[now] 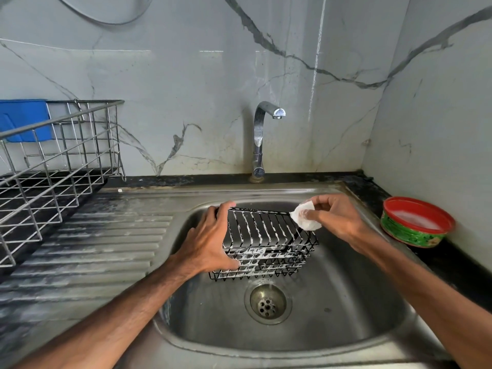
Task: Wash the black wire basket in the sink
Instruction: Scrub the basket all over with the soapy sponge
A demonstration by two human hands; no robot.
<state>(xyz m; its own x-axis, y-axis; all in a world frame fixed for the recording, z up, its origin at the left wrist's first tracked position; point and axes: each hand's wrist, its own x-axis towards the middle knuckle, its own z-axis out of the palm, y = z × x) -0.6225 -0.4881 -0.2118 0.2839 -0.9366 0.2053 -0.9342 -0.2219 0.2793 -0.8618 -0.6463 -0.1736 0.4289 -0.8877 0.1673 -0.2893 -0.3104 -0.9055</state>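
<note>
- Stainless steel sink (pixel 346 302): one bowl set into the surface, a ribbed draining board on its left, a strainer drain (pixel 267 304) near the bowl's middle. No water is seen leaving the chrome tap (pixel 259 139) at the far rim.
- Steel dish rack (pixel 53 166): stands at far left on the draining side, with a blue item behind it; well apart from the work.
- Black wire basket (pixel 266 235): held in the bowl just beyond the drain, turned so its barred base faces up and toward the viewer. White suds line the bars and the lower side wires.
- Left hand (pixel 210 243): spread fairly wide and clamped on the basket's left end, fingers over the far top edge, thumb on the near lower wires. It steadies the basket.
- Right hand (pixel 335 217): pinched narrowly around a white soapy pad (pixel 303 218), which touches the basket's far right corner.
- Red-rimmed green soap tub (pixel 416 222): sits on the dark surface to the right of the sink, open, pale soap inside.
- Step in hand, as judged: soaping the wires, with rinsing yet to come. To do it well, run the pad along each bar rather than across, work into the welded crossings and corners, and let the steadying grip turn the basket so every face gets covered. Wet, soapy wire is likely slippery, so a firm hold matters.
</note>
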